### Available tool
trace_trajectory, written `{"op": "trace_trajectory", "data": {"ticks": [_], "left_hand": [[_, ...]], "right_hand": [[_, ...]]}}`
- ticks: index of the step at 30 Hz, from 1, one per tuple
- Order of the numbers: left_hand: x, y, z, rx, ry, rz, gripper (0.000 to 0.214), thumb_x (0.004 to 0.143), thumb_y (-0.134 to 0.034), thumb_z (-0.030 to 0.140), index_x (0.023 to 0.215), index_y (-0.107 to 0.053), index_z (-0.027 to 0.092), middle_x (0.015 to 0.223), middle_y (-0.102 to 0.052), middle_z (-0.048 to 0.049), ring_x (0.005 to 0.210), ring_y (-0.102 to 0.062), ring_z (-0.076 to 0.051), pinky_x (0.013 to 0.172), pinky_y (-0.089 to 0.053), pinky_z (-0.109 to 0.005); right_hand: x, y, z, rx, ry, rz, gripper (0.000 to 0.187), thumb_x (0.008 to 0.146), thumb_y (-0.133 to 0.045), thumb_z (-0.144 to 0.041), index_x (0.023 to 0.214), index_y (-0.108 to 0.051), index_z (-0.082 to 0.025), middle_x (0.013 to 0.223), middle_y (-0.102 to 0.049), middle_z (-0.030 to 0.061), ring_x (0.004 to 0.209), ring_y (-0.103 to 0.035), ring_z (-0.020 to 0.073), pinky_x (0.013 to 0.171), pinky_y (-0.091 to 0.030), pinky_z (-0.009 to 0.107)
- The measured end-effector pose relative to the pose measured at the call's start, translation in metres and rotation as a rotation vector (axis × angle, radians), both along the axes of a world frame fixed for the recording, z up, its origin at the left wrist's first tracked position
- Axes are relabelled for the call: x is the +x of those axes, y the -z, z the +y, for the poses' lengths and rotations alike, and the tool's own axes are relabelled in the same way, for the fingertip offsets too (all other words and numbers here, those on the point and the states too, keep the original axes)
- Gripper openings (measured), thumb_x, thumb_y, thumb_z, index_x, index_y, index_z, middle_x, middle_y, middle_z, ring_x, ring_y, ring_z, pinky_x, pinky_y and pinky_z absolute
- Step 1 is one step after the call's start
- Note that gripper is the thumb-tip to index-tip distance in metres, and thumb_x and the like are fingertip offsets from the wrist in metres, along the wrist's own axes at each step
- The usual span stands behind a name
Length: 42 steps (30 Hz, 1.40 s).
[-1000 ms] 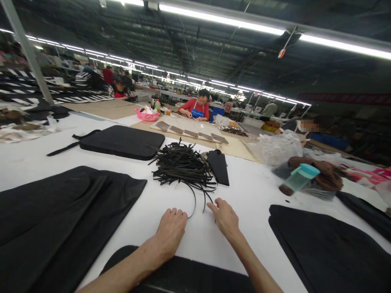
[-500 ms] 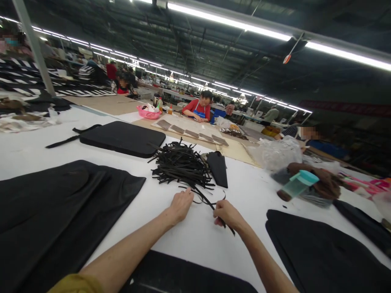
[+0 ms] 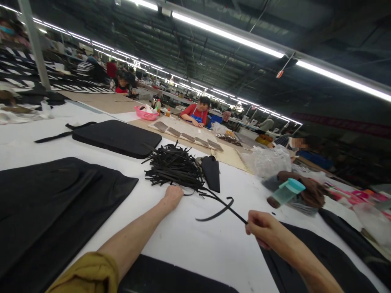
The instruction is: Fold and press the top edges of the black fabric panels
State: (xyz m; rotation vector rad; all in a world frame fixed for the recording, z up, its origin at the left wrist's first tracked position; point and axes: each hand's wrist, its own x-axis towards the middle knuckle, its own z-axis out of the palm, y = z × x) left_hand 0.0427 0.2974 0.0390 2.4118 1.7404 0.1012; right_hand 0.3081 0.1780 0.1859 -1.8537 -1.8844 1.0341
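A tangled pile of thin black fabric strips [image 3: 174,166] lies on the white tabletop in front of me. My left hand [image 3: 174,196] rests at its near edge, fingers curled and mostly hidden, so what they grip cannot be made out. My right hand [image 3: 259,228] is closed on the end of a black strip [image 3: 233,211], which runs taut from the pile's right side. A loose curved strip [image 3: 212,217] crosses under or over that one; I cannot tell which. Just right of the pile lies a small black tapered piece [image 3: 211,174].
A black padded panel [image 3: 117,137] with straps lies behind the pile. Black sheets [image 3: 61,203] lie on the left, with more at right. A teal-lidded container [image 3: 286,192] and plastic bags [image 3: 269,158] stand at right. A person in red [image 3: 194,114] works across the table.
My right hand has moved right and toward me, drawing the strip out of the pile. My left hand has shifted slightly left, and the view has turned a little.
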Motion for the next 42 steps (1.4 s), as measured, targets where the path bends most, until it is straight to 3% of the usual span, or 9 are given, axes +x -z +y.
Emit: {"op": "trace_trajectory", "data": {"ticks": [6,12,18,22,26,30,33,37,42], "left_hand": [[-0.013,-0.024,-0.017,-0.014,-0.158,0.122,0.030,0.086,-0.054,0.032,0.109,-0.053,0.014,0.108,-0.056,-0.0078,0.095,-0.056,-0.020,0.081,-0.049,-0.041],[-0.005,-0.066,-0.060,0.072,-0.103,0.132,0.036,0.084,-0.056,0.026,0.118,-0.048,0.018,0.128,-0.045,-0.0091,0.112,-0.046,-0.027,0.093,-0.038,-0.051],[-0.026,-0.091,-0.085,-0.030,-0.110,0.124,0.020,0.085,-0.056,0.031,0.094,-0.060,0.013,0.099,-0.061,-0.0055,0.094,-0.057,-0.019,0.084,-0.047,-0.041],[-0.043,-0.093,-0.096,-0.022,-0.172,0.067,0.020,0.086,-0.054,0.030,0.094,-0.059,0.012,0.096,-0.062,-0.0059,0.090,-0.059,-0.019,0.080,-0.048,-0.040],[-0.038,-0.092,-0.111,0.034,-0.148,-0.049,0.019,0.087,-0.041,0.018,0.098,-0.057,0.013,0.094,-0.063,-0.0113,0.091,-0.060,-0.025,0.077,-0.047,-0.042],[-0.011,-0.091,-0.132,0.060,0.077,-0.185,0.027,0.084,-0.043,0.019,0.108,-0.052,0.024,0.114,-0.058,-0.0057,0.103,-0.056,-0.023,0.086,-0.044,-0.036],[0.011,-0.083,-0.136,0.050,0.198,-0.248,0.050,0.078,-0.052,0.018,0.123,-0.040,0.035,0.141,-0.034,0.0010,0.113,-0.050,-0.020,0.093,-0.041,-0.031],[0.020,-0.068,-0.110,-0.002,0.017,-0.281,0.070,0.080,-0.053,0.018,0.139,-0.016,0.025,0.146,-0.019,-0.0170,0.110,-0.053,-0.028,0.090,-0.044,-0.042],[-0.005,-0.060,-0.078,-0.128,-0.144,-0.318,0.039,0.086,-0.053,0.031,0.121,-0.046,0.016,0.121,-0.051,-0.0105,0.103,-0.055,-0.023,0.087,-0.046,-0.046]], "right_hand": [[0.019,0.005,-0.033,0.219,0.153,-0.085,0.025,0.068,-0.051,-0.036,0.054,-0.035,-0.023,0.046,-0.034,-0.0065,0.044,-0.031,0.0101,0.043,-0.022,0.024],[-0.036,-0.003,0.003,0.420,0.114,-0.321,0.017,0.081,-0.036,-0.028,0.068,-0.043,-0.021,0.055,-0.047,-0.0030,0.052,-0.044,0.0123,0.049,-0.030,0.023],[-0.074,-0.013,0.026,0.513,0.025,-0.555,0.015,0.075,-0.045,-0.006,0.067,-0.048,-0.019,0.068,-0.056,0.0035,0.068,-0.051,0.0168,0.058,-0.027,0.027],[-0.087,-0.009,0.023,0.547,-0.013,-0.622,0.016,0.079,-0.043,-0.009,0.069,-0.049,-0.020,0.068,-0.056,0.0033,0.066,-0.050,0.0168,0.057,-0.024,0.028],[-0.093,-0.008,0.020,0.614,0.032,-0.600,0.014,0.082,-0.042,-0.014,0.071,-0.047,-0.020,0.068,-0.055,0.0020,0.065,-0.047,0.0162,0.057,-0.023,0.028],[-0.102,-0.014,0.020,0.689,0.112,-0.514,0.013,0.084,-0.040,-0.018,0.072,-0.046,-0.021,0.068,-0.052,0.0008,0.065,-0.043,0.0152,0.057,-0.023,0.027],[-0.110,-0.017,0.019,0.668,0.099,-0.405,0.015,0.079,-0.043,-0.018,0.064,-0.045,-0.021,0.061,-0.049,-0.0018,0.060,-0.042,0.0134,0.054,-0.024,0.026],[-0.114,-0.018,0.013,0.629,0.058,-0.223,0.018,0.074,-0.047,-0.023,0.057,-0.043,-0.021,0.055,-0.048,-0.0043,0.056,-0.044,0.0124,0.051,-0.027,0.024],[-0.096,-0.028,-0.006,0.652,0.135,-0.017,0.022,0.076,-0.046,-0.037,0.060,-0.042,-0.022,0.053,-0.039,-0.0055,0.052,-0.037,0.0123,0.049,-0.027,0.025]]}}
